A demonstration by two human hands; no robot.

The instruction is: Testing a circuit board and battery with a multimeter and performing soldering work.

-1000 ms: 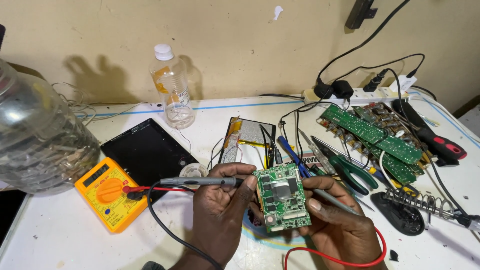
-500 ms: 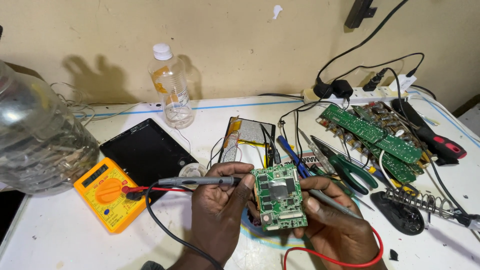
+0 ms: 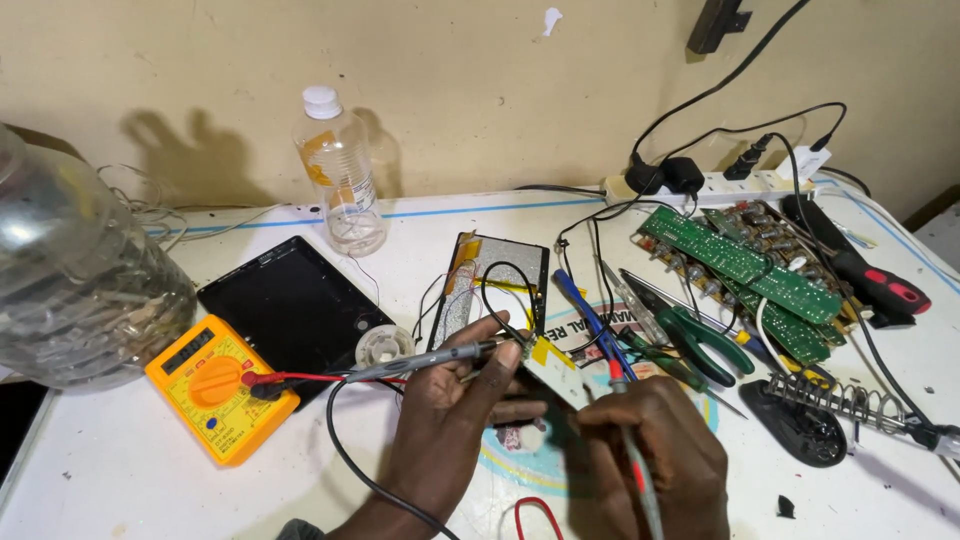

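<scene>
Probing a small circuit board with meter leads

The left hand (image 3: 445, 420) pinched a grey test probe (image 3: 420, 360); the right hand (image 3: 650, 455) gripped a red-tipped probe (image 3: 632, 455), both tips meeting on the tilted small green circuit board (image 3: 550, 375) between them, seemingly mid-measurement. At nine o'clock the yellow multimeter (image 3: 215, 385) lay on the white worktop (image 3: 120, 470).

The meter (image 3: 220, 389) is matt yellow plastic. The tablet (image 3: 293, 306) has a glossy black glass face. The bottle (image 3: 341, 172) is clear, smooth plastic. The pliers (image 3: 700, 340) have green rubbery grips on dull metal. The table (image 3: 120, 480) is smooth white, scuffed. The wall (image 3: 450, 90) looks matt and rough.
</scene>
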